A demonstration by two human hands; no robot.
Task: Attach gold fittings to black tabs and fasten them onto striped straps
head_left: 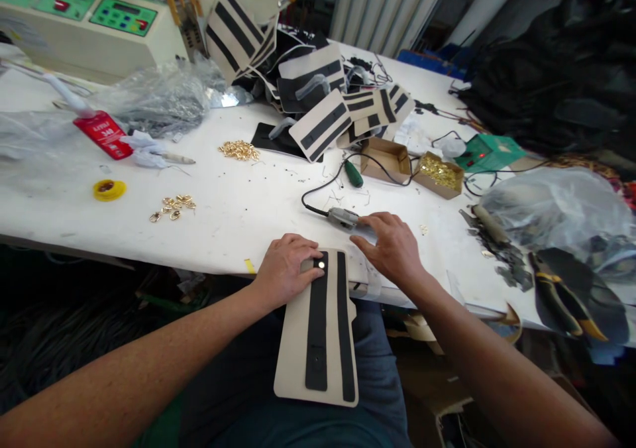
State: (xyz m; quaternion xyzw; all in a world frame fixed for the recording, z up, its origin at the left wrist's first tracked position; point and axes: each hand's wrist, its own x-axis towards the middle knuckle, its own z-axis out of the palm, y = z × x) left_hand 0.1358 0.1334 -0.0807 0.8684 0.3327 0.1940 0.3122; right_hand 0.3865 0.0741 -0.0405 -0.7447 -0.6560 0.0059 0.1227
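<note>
My left hand (pixel 288 269) grips the top left edge of a beige panel (pixel 293 362) with two black strips, its thumb and fingers near a shiny round dot on one strip. The panel slopes from the table edge down over my lap. My right hand (pixel 392 246) is over the table to the right, thumb and fingers apart. Its fingertips are at the near end of a small grey corded tool (pixel 343 218), which lies on the table; I cannot tell if they press on it. Behind this tool lies a green handle (pixel 353 174).
Similar striped panels (pixel 320 126) are piled at the back. Gold metal pieces lie in a small heap (pixel 238 150), a nearer cluster (pixel 173 206) and a cardboard box (pixel 440 175). A red glue bottle (pixel 104 133) and yellow tape roll (pixel 109 189) are left; pliers (pixel 561 295) lie right.
</note>
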